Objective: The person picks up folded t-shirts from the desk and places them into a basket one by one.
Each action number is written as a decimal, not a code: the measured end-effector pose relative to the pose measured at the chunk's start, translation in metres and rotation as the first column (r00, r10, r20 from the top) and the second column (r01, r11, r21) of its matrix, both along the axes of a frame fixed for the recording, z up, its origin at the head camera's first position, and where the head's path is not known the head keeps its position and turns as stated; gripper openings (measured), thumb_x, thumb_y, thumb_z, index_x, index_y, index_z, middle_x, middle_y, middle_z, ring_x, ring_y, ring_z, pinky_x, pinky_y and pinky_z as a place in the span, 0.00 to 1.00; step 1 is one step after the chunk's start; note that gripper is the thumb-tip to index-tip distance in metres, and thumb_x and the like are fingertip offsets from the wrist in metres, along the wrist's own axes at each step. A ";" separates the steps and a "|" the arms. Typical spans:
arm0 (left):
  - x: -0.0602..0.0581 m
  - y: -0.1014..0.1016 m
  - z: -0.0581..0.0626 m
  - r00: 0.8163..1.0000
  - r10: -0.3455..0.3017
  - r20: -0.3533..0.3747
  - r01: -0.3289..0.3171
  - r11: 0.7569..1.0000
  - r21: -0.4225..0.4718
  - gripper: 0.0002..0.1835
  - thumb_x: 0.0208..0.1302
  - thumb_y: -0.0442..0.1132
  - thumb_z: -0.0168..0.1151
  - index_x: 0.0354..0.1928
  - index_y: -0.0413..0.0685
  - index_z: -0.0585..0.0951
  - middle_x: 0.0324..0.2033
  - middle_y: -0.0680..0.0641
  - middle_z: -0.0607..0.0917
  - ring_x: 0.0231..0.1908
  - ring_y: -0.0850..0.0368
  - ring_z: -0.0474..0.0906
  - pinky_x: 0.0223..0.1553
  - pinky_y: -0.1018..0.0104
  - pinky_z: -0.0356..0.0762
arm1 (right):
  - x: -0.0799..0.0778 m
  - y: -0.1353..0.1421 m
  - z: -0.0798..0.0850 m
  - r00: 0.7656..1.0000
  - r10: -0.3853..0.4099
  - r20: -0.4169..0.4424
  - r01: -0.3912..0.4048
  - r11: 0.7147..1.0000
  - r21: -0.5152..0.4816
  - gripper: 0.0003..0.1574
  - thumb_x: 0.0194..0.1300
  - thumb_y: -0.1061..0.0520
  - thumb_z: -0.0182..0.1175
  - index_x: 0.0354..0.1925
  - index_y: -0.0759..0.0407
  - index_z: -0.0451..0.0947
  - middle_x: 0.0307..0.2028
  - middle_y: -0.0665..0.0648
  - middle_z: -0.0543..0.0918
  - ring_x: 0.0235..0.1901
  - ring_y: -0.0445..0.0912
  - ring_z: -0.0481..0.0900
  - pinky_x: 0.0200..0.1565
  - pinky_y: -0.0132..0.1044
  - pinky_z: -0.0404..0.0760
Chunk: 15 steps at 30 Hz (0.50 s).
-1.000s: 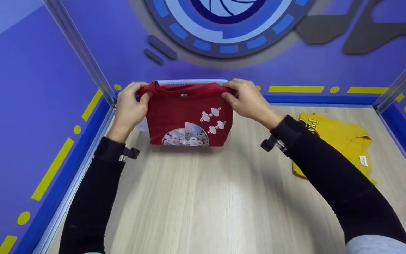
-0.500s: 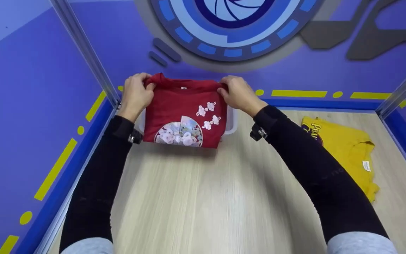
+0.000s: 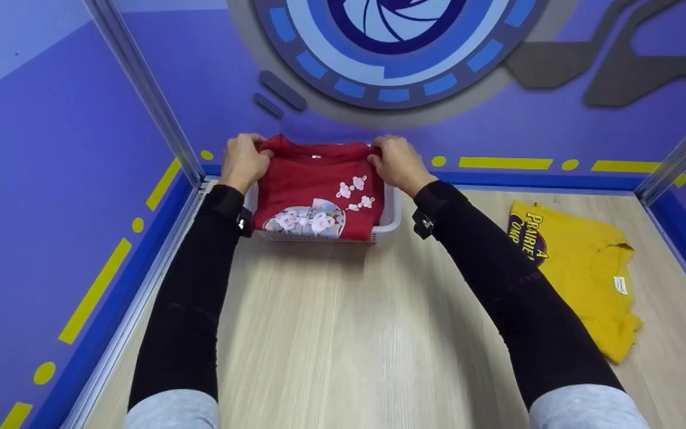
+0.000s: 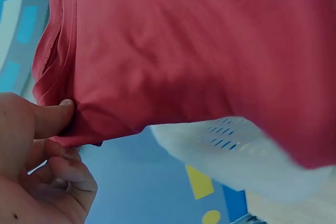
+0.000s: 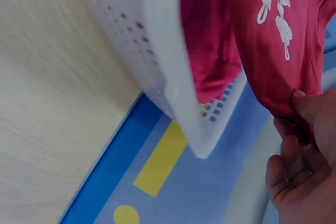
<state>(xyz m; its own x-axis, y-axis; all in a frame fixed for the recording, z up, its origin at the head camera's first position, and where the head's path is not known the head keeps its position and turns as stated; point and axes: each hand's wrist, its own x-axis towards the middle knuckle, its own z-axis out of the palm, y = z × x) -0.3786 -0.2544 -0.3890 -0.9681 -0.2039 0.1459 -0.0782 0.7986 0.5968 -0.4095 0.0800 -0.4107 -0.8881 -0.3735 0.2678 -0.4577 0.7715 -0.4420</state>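
A folded red T-shirt (image 3: 319, 185) with white flower motifs and a round print lies over a white perforated basket (image 3: 392, 220). My left hand (image 3: 245, 159) pinches its left shoulder beside the collar, between thumb and fingers. At the opposite shoulder my right hand (image 3: 399, 162) pinches the cloth the same way. The lower end of the shirt (image 4: 157, 51) overlaps the basket's front rim. In the right wrist view, more red cloth (image 5: 210, 51) shows inside the basket (image 5: 165, 40), below the held corner.
A yellow T-shirt (image 3: 593, 262) with dark lettering lies on the wooden table (image 3: 343, 333) at the right. Behind the basket rises a blue-purple printed wall (image 3: 331, 119), with another wall (image 3: 51, 149) along the left side.
Both hands have lowered the red T-shirt onto the basket. The basket's front and right rim, mostly hidden before, now show. The yellow T-shirt stays put.
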 end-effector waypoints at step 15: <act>-0.019 0.002 -0.021 0.999 -0.005 0.048 0.006 1.000 -0.020 0.21 0.77 0.38 0.62 0.67 0.41 0.86 0.65 0.35 0.87 0.68 0.38 0.83 0.72 0.47 0.79 | -0.019 -0.008 -0.014 0.997 -0.050 0.055 0.049 0.999 0.011 0.18 0.79 0.62 0.61 0.61 0.68 0.85 0.60 0.70 0.89 0.65 0.65 0.85 0.70 0.57 0.81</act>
